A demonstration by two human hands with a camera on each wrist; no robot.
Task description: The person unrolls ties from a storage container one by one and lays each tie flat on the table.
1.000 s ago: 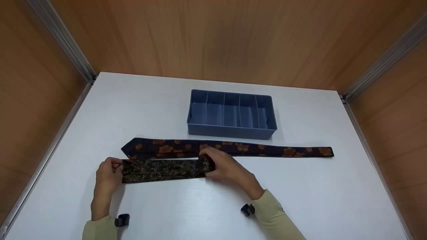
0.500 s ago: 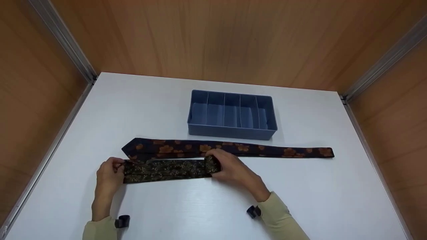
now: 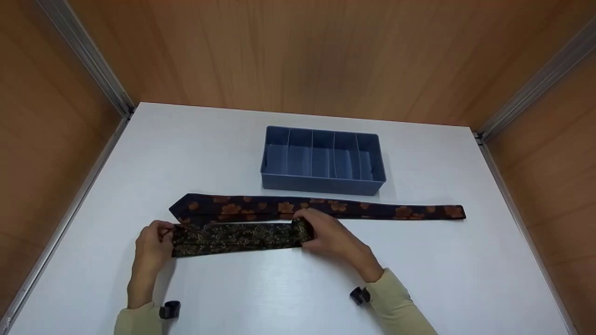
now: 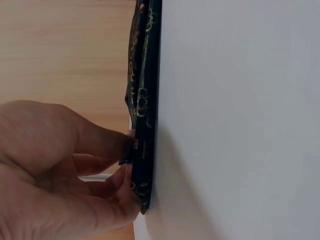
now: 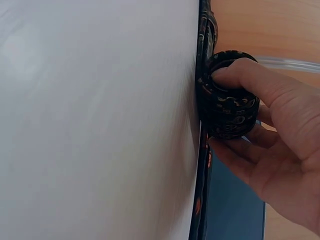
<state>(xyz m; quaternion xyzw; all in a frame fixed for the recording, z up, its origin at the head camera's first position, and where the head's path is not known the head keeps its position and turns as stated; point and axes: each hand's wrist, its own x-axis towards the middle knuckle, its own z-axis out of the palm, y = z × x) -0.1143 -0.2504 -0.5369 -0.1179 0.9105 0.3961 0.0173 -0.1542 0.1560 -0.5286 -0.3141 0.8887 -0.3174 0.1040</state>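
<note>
A dark necktie with a small gold-green pattern lies flat on the white table, its right end wound into a roll. My right hand grips this roll, the thumb pressed into its coiled side in the right wrist view. At the tie's left end, my left hand pinches the edge between thumb and fingers; the left wrist view shows the fingertips at the layered cloth. Just behind lies a second necktie, navy with orange flowers, stretched out lengthwise, its lower edge close along the patterned tie.
Behind the ties stands a blue box split by thin dividers into several compartments. Wooden panels with metal edge strips close in the white table at the back and sides. Both wrists carry a small black camera mount.
My right hand has shifted to the right with the roll, and the flat stretch of the patterned tie has grown longer. My left hand has stayed almost in place.
</note>
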